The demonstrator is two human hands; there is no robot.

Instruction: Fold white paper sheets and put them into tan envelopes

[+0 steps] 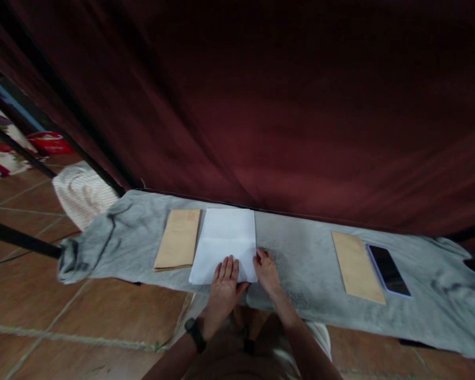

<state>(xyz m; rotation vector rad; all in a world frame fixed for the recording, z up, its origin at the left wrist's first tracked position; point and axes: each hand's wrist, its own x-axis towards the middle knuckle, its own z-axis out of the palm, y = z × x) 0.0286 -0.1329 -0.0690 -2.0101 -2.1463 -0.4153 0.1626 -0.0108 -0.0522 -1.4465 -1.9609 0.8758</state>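
A white sheet of paper (226, 237) lies on a grey cloth (301, 264) spread over a low surface; a crease runs across its middle. My left hand (225, 282) rests flat on the sheet's near edge with fingers spread. My right hand (266, 268) touches the sheet's right near corner with its fingertips. A stack of brown envelopes (179, 239) lies just left of the sheet, its edge touching the paper.
Another brown envelope (356, 266) lies to the right with a dark phone (388, 269) beside it. A dark red curtain (285, 105) hangs behind the cloth. Tiled floor (63, 316) and a striped white bundle (83, 192) are at the left, with black bars.
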